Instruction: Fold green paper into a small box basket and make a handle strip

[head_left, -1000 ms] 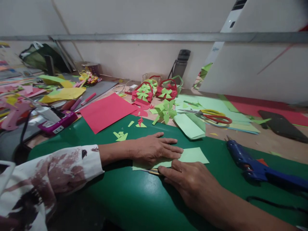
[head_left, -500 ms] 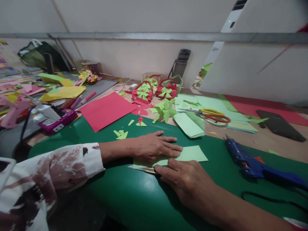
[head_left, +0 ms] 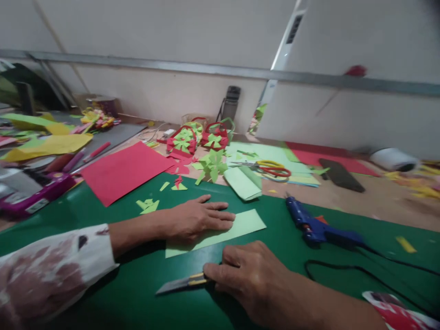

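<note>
A strip of pale green paper (head_left: 245, 223) lies on the dark green work surface. My left hand (head_left: 197, 219) rests flat across it, fingers spread, covering its middle. Just nearer to me, my right hand (head_left: 245, 275) is closed around a utility knife (head_left: 197, 278). The knife's blade points left, extended and apart from the paper's front edge. Most of the handle is hidden in my fist. Beyond the strip sits a folded pale green paper (head_left: 242, 183).
A blue glue gun (head_left: 318, 229) with a black cord lies right. Scissors (head_left: 271, 168), red paper (head_left: 127, 172), green scraps (head_left: 147, 206) and small red baskets (head_left: 182, 140) are farther back. A purple power strip (head_left: 37, 195) is at left; a phone (head_left: 340, 175) lies back right.
My right hand has drawn the utility knife away from the paper's front edge, toward me. My left hand stays flat on the paper. The view has turned to the right.
</note>
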Demonstrator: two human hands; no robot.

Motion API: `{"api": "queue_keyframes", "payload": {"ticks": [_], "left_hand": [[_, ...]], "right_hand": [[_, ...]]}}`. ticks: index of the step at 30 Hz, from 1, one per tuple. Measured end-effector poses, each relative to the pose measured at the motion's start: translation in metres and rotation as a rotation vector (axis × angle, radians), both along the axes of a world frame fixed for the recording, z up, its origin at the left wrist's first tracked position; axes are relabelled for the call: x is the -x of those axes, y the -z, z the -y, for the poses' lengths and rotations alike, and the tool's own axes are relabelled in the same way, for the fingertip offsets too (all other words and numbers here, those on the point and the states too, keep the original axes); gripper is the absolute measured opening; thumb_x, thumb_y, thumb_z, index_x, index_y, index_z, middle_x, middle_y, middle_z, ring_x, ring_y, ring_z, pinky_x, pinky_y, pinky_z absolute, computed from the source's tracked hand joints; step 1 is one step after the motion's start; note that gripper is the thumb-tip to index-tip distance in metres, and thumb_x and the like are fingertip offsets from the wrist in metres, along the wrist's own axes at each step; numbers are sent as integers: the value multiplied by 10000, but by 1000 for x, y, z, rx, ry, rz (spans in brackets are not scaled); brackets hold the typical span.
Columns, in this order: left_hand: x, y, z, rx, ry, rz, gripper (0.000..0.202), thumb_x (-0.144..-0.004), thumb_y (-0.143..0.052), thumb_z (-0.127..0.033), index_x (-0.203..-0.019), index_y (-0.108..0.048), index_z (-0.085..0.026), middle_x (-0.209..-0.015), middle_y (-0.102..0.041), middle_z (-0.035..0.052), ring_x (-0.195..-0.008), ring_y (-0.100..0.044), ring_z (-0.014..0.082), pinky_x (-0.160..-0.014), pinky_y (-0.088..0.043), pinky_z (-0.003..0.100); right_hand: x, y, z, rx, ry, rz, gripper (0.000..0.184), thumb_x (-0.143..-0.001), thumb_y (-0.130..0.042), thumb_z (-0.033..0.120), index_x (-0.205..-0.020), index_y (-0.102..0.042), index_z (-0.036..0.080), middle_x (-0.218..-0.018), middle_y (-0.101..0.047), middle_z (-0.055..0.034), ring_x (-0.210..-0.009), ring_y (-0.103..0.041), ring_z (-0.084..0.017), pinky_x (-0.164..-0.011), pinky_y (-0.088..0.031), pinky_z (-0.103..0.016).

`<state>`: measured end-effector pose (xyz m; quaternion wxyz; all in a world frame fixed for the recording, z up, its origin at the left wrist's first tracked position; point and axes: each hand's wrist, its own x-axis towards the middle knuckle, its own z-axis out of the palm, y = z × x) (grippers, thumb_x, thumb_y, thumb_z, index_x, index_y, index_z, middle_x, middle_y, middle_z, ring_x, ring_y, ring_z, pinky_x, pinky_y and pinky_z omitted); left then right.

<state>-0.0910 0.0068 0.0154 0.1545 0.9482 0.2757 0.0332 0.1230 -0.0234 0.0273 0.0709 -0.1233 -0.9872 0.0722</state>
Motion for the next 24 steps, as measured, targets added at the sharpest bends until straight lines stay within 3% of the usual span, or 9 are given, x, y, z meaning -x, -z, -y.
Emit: {"api": "queue_keyframes", "payload": {"ticks": [5,8,10,12,15,17,19,22,24], "left_hand": [[-4,12,-6,-156,-10,0,568,-842,-451,-143,-1381,-306,-249,-1477,-312,64,-1363,-259,251,-1085,-177,521],[-13,16,-7,-349,-91,44,419,-873,-454,-187,-1287,-438,-255,-1396,-444,73,-1305,-365,270,-1071,-220,494],[-21,11,-2,-411,-138,75,292,-894,-444,-200,-1172,-528,-225,-1295,-545,80,-1221,-463,256,-1048,-265,465],[-31,2,6,-374,-205,77,252,-905,-456,-254,-1139,-537,-208,-1219,-594,83,-1120,-536,239,-993,-335,443],[-42,-9,21,-305,-240,61,258,-862,-532,-379,-1046,-563,-200,-1103,-637,82,-1010,-575,240,-920,-394,415],[-46,-9,28,-304,-248,44,234,-846,-558,-393,-979,-575,-202,-1034,-650,78,-986,-574,240,-886,-411,392],[-48,-4,31,-327,-258,22,197,-853,-559,-368,-957,-573,-201,-1007,-650,75,-996,-563,241,-872,-415,383],[-45,3,31,-366,-255,-2,122,-892,-504,-286,-947,-566,-196,-1010,-644,74,-998,-558,234,-869,-416,376],[-42,5,29,-376,-232,-5,123,-913,-450,-215,-964,-560,-192,-1025,-640,76,-992,-559,221,-871,-417,365]], "right_hand": [[-28,-13,-11,-87,81,-158,190,-908,-425,189,-1009,-585,184,-680,-551,9,-529,-414,-118,-478,-271,-265],[-45,-18,-34,-204,198,-301,314,-902,-360,114,-1153,-543,159,-723,-591,-27,-584,-500,-127,-526,-357,-243],[-55,-22,-56,-298,392,-290,358,-909,-321,127,-1204,-523,152,-856,-648,-80,-692,-576,-157,-588,-405,-259],[-61,-28,-80,-328,708,-153,368,-901,-356,158,-1239,-503,154,-976,-671,-106,-753,-612,-188,-617,-418,-277],[-62,-31,-109,-311,886,-106,376,-874,-396,142,-1231,-502,89,-734,-686,-99,-581,-595,-204,-512,-366,-279],[-57,-30,-119,-290,922,-89,362,-851,-442,137,-1200,-525,88,-679,-675,-81,-581,-597,-204,-508,-353,-270],[-51,-28,-120,-288,928,-93,360,-852,-460,148,-1203,-522,92,-778,-687,-105,-683,-619,-218,-543,-369,-270],[-46,-28,-105,-311,872,-119,343,-885,-447,183,-1215,-519,124,-1070,-640,-146,-943,-592,-247,-663,-405,-290],[-47,-27,-88,-294,779,-109,262,-887,-474,215,-1122,-580,166,-1075,-640,-105,-947,-590,-222,-696,-414,-286]]}}
